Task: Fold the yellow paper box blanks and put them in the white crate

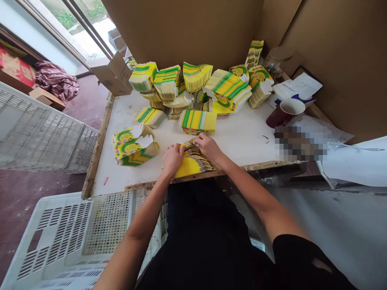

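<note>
A fanned stack of flat yellow cartons (188, 167) lies at the table's front edge, between my hands. My left hand (173, 158) grips its left side, with the thumb on top of the layers. At the stack's far right corner, my right hand (208, 146) has its fingers closed on the carton edges. Right behind them sits a yellow, green and white carton bundle (198, 121). To the left are more carton stacks (134, 147) with cut-out flaps showing. My fingertips are partly hidden among the layers.
Several carton bundles (167, 82) are piled along the back of the white table (238, 143). A dark red mug (279, 117) and a plastic bag (326, 131) are at the right. White plastic crates (57, 225) stand below left. A cardboard box (113, 76) is by the back-left corner.
</note>
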A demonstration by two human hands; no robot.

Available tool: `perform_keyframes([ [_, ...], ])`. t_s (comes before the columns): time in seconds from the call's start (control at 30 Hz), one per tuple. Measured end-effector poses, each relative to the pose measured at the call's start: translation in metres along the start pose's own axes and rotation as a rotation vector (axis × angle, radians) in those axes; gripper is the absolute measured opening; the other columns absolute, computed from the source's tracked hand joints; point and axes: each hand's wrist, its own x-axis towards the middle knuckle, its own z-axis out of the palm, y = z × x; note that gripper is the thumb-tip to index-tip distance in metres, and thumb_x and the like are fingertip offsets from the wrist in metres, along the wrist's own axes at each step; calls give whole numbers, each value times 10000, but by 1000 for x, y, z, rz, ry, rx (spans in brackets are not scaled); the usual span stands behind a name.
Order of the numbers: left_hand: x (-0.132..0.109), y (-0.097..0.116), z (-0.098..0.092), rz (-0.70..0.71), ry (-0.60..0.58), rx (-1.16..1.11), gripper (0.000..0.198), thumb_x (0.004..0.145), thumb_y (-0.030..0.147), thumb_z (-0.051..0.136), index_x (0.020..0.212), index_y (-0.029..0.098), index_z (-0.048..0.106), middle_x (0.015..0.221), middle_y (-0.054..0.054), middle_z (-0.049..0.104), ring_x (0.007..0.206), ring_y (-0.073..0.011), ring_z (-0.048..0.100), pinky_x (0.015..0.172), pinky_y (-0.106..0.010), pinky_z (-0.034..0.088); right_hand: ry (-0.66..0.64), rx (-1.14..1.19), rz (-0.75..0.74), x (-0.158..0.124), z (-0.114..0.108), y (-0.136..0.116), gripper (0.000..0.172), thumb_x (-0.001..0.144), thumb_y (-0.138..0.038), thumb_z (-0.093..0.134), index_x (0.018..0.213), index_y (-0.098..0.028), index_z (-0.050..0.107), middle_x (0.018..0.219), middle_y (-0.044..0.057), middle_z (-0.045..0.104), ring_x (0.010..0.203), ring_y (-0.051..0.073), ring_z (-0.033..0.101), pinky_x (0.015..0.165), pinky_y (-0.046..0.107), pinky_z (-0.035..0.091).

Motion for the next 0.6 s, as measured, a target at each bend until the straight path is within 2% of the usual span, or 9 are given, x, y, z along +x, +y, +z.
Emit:
perform_keyframes([
  [0.17,0,1,0,-3,2,-6,393,965,407,301,1136,229,607,1148,-79,672,1091,-247,572,907,-340,419,-34,-43,31,1,-4,-4,285,868,-80,409,896,-190,671,916,69,592,822,190,518,676,271,375],
  [0.4,-1,2,-1,-15,-11,-16,391,962,411,315,1152,224,600,1168,-81,664,1109,-256,566,910,-346,422,-117,-58,40,8,-11,-8,263,817,-42,445,897,-178,655,952,84,587,884,209,519,694,282,378],
  [0.6,-1,1,-4,-3,-23,-27,384,964,402,306,1142,227,598,1168,-84,661,1107,-250,567,908,-346,427,-165,-28,42,21,-15,-13,204,799,-51,478,890,-142,637,991,113,568,825,200,533,681,280,381],
])
